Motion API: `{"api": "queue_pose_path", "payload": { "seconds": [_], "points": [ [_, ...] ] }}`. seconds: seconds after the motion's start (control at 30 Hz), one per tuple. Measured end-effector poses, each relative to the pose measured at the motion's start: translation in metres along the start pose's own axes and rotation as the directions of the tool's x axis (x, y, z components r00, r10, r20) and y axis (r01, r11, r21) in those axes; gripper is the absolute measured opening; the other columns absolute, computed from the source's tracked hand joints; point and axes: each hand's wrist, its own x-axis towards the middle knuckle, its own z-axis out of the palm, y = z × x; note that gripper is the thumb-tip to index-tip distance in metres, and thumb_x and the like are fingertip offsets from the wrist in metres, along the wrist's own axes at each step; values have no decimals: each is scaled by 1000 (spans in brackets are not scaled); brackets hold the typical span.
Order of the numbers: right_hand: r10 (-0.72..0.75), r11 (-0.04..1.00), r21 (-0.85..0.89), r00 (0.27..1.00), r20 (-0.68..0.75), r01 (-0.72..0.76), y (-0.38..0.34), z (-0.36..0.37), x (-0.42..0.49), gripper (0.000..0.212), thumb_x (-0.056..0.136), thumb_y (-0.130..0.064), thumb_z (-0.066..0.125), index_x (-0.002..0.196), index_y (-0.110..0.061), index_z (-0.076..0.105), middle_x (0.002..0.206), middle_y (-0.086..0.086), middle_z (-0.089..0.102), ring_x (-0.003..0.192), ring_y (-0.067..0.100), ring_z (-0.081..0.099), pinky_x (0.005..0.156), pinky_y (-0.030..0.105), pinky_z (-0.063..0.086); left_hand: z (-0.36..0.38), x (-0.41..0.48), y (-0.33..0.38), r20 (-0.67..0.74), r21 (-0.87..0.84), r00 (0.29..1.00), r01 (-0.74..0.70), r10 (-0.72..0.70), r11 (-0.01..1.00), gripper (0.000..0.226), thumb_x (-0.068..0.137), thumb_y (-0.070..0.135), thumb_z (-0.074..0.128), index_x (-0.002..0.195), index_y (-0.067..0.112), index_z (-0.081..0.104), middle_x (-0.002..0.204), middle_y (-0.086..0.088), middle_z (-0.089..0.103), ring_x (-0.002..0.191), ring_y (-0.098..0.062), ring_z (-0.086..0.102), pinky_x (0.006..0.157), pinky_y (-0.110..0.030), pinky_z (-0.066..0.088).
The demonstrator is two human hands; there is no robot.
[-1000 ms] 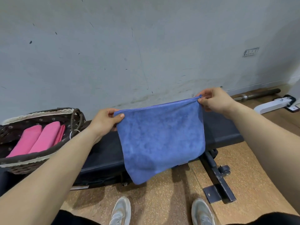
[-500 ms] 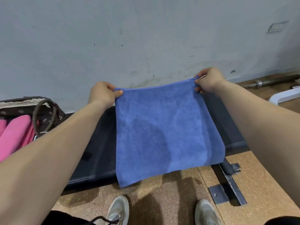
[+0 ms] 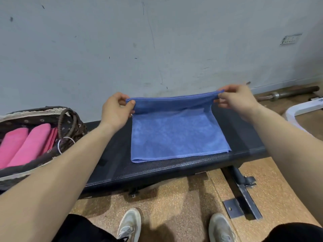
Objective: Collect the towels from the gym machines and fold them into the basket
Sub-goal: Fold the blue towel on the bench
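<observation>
**Blue towel flat on the bench, far edge held up at both corners**

At the far left, a dark wicker basket (image 3: 35, 111) with a lace-trimmed rim sits on the left end of the black weight bench (image 3: 157, 172). Folded pink towels (image 3: 33, 142) lie side by side inside it, and its looped handle leans toward the bench's middle. A strip of bare pad runs between the basket and the towel, crossed by the left forearm.

The left hand (image 3: 116, 110) reaches forward with the arm nearly straight. Its thumb lies on top and its fingers curl beneath, pinching the far left corner of the blue towel (image 3: 174, 137).

Most of the towel lies flat on the pad. Its near edge stops just short of the bench's front edge, leaving a narrow band of pad there. Its far edge is raised off the pad and stretched taut between the two hands, close to the grey wall (image 3: 157, 41) behind the bench.

The right hand (image 3: 234, 100) pinches the far right corner between thumb and curled fingers, wrist slightly higher than the left. Bare pad extends from the towel's right edge to the bench's end.

Beyond that, a barbell (image 3: 288, 94) lies on the floor along the wall, with a white frame (image 3: 304, 109) just in front of it. Below the bench's right end, its steel foot (image 3: 244, 201) rests on the cork-coloured floor, and two pale shoes (image 3: 130, 222) stand in front of the bench.
</observation>
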Motion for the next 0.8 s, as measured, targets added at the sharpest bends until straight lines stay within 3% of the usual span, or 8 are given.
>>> {"api": "queue_pose_path", "payload": {
  "seconds": [0.2,0.27,0.37,0.47,0.53,0.6,0.7,0.8],
  "points": [
    [-37,999,-36,998,45,38,24,-16,-37,20,92,3,61,80,-13,65,86,8,69,78,18,71,84,35,58,-17,-37,-5,63,87,998,-16,10,996,9,90,21,68,85,22,61,87,-5,71,73,-23,74,80,-47,60],
    [-67,991,-110,997,45,72,31,-20,-56,17,90,2,63,80,-12,68,88,6,73,84,16,72,84,34,58,-25,-55,-7,103,165,994,-42,26,985,9,87,19,70,81,21,63,79,-2,70,75,-25,71,80,-38,58],
    [-106,954,-277,994,40,113,46,-24,-81,19,82,-1,66,80,-18,73,90,-3,76,89,12,71,86,33,57,-33,-87,-13,202,321,978,-123,59,939,10,83,16,71,76,21,65,78,6,72,72,-10,66,74,-20,50],
    [-96,912,-390,991,94,126,59,-26,-100,24,77,1,65,77,-22,71,98,-13,75,91,3,71,89,33,56,-35,-104,-26,317,354,947,-177,60,918,14,76,16,73,76,27,65,88,9,73,80,-9,70,83,-33,58],
    [-94,883,-446,986,138,147,63,-26,-108,23,77,2,65,76,-21,68,104,-12,73,91,2,70,90,35,57,-36,-108,-31,393,399,916,-247,78,883,11,71,28,69,78,31,62,91,10,69,86,-13,68,83,-42,57],
    [-113,845,-501,979,169,184,65,-26,-114,21,79,2,64,77,-20,67,109,-8,72,93,2,69,91,32,56,-38,-111,-31,443,448,890,-322,106,834,13,67,39,61,79,35,59,92,12,65,89,-13,65,81,-43,56],
    [-162,780,-576,968,193,245,65,-26,-118,24,82,0,63,79,-23,63,114,-7,71,96,6,66,89,25,51,-39,-114,-37,491,500,855,-432,165,751,15,73,29,66,77,36,54,96,16,61,90,-10,62,80,-42,54],
    [-175,697,-657,957,230,286,66,-28,-121,26,84,-4,64,80,-30,61,116,-8,71,99,10,65,90,28,52,-40,-114,-41,511,506,827,-510,235,696,25,75,22,70,77,38,50,99,18,59,91,-9,61,79,-41,53]
  ]
}}
